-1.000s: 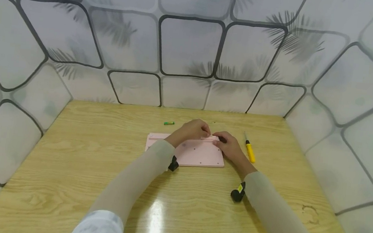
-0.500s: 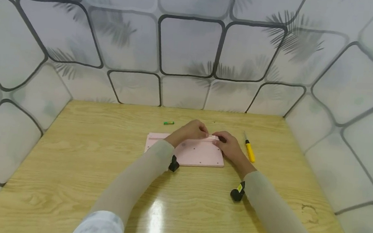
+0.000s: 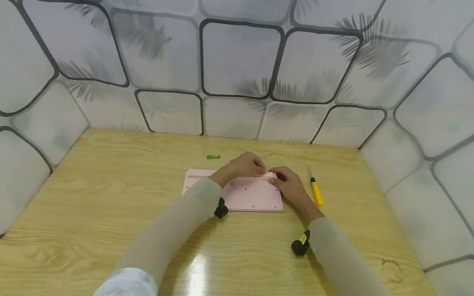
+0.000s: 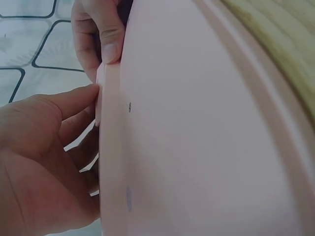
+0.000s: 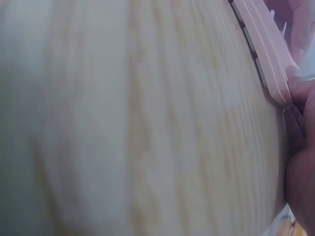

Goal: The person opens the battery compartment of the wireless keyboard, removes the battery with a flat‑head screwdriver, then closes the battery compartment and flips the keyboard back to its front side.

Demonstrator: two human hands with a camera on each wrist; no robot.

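A pink keyboard (image 3: pixel 254 195) lies face down on the table, its screw-dotted back up. Along its underside, light keys (image 5: pixel 259 69) show in the right wrist view. My left hand (image 3: pixel 247 165) is at the far edge, its thumb and fingers pinching a small pink cover (image 4: pixel 99 105) against the raised ridge. Small prongs stick out near those fingers in the right wrist view. My right hand (image 3: pixel 291 185) grips the keyboard's far right corner, thumb (image 4: pixel 110 51) on top and fingers behind and under the edge.
Beyond the keyboard lies a green battery (image 3: pixel 213 156). A yellow-handled screwdriver (image 3: pixel 316 192) rests just right of my right hand. The wooden table (image 3: pixel 98 211) meets patterned cloth walls (image 3: pixel 241 62) at the back and both sides.
Both hands keep their places on the keyboard, with only slight finger movement at the far edge. The whole head view has shifted a little to the left.
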